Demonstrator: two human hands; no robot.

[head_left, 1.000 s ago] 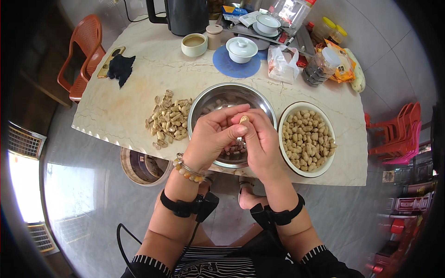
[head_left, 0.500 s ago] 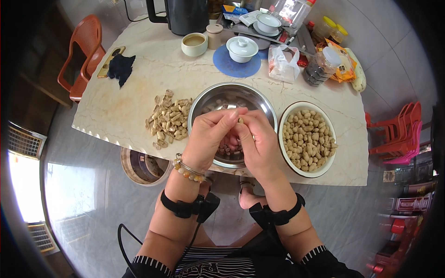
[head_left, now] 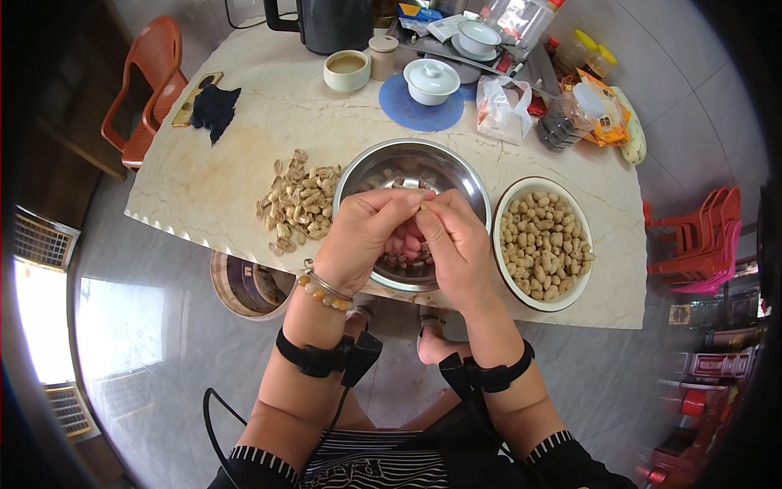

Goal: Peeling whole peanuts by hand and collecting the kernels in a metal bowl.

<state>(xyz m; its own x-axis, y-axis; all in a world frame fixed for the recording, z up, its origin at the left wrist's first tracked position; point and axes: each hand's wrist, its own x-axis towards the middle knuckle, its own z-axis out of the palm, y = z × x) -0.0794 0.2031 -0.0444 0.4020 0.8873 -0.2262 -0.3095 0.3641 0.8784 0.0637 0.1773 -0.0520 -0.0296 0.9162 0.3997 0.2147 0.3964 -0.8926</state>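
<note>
My left hand (head_left: 358, 232) and my right hand (head_left: 460, 253) meet over a stainless steel bowl (head_left: 460, 167). Their thumbs and fingertips pinch a peanut in its shell (head_left: 420, 208) between them; only a sliver of it shows. Reddish shelled kernels (head_left: 394, 260) lie in the bowl below, partly hidden by my hands. Left of the bowl is a heap of empty peanut shells (head_left: 300, 198). To its right, a white oval basin (head_left: 511, 292) holds many unshelled peanuts (head_left: 544, 244).
A lidded white cup (head_left: 432, 79) stands on a blue mat (head_left: 399, 116) beyond the bowl. Farther back are a tea cup (head_left: 347, 72), a dark kettle (head_left: 334, 24), a plastic bag (head_left: 503, 110) and a jar (head_left: 570, 118). A bucket (head_left: 232, 285) stands below the table's front edge.
The fingertips have closed tighter around the peanut, so less of it shows. Both hands stay over the steel bowl. The view has shifted slightly.
</note>
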